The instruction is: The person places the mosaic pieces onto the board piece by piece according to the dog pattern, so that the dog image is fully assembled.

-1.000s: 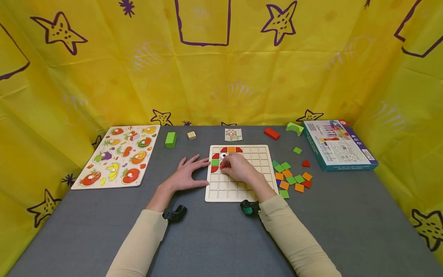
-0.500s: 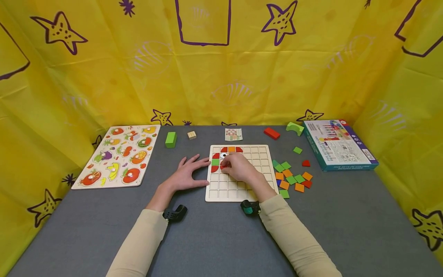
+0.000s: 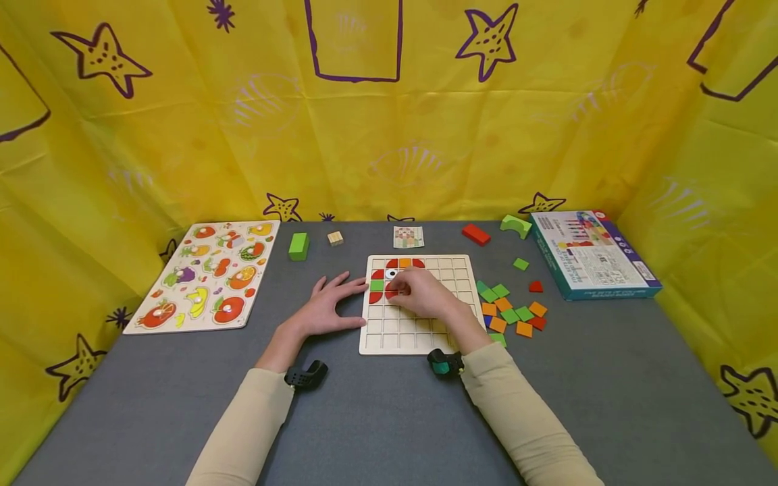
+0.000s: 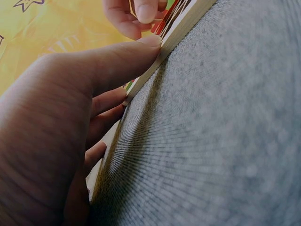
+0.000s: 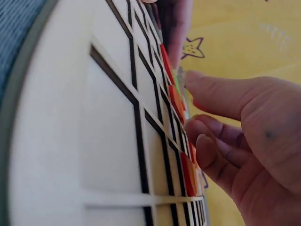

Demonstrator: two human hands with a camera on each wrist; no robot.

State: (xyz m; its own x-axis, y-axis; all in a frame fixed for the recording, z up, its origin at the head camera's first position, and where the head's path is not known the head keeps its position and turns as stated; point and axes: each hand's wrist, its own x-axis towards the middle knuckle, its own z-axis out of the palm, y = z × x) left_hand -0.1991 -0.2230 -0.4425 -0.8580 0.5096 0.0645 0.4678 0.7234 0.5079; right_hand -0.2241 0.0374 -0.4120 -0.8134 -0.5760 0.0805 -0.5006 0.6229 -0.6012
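Note:
A square wooden grid board [image 3: 458, 287] lies on the dark grey table. Red, orange and green tiles and a white eye tile [image 3: 391, 274] fill some cells at its upper left. My left hand [image 3: 325, 307] is spread at the board's left edge; in the left wrist view, its thumb [image 4: 136, 52] touches the rim. Over the filled cells my right hand [image 3: 419, 291] has its fingers curled, thumb and fingertips around a red tile [image 3: 390, 295], which they partly hide. The right wrist view shows the thumb [image 5: 216, 92] and fingertips close to the board's surface.
Loose orange tiles [image 3: 524, 329], green tiles [image 3: 509, 316] and a few red ones lie right of the board. Behind it is a small picture card [image 3: 408, 237]. A fruit puzzle [image 3: 206, 273] stands left; a flat box [image 3: 595, 253] and several wooden blocks [image 3: 476, 234] are at the back.
My right wrist has shifted slightly to the right while the fingertips stay at the same cell. The left hand keeps its place. The head view has moved very slightly.

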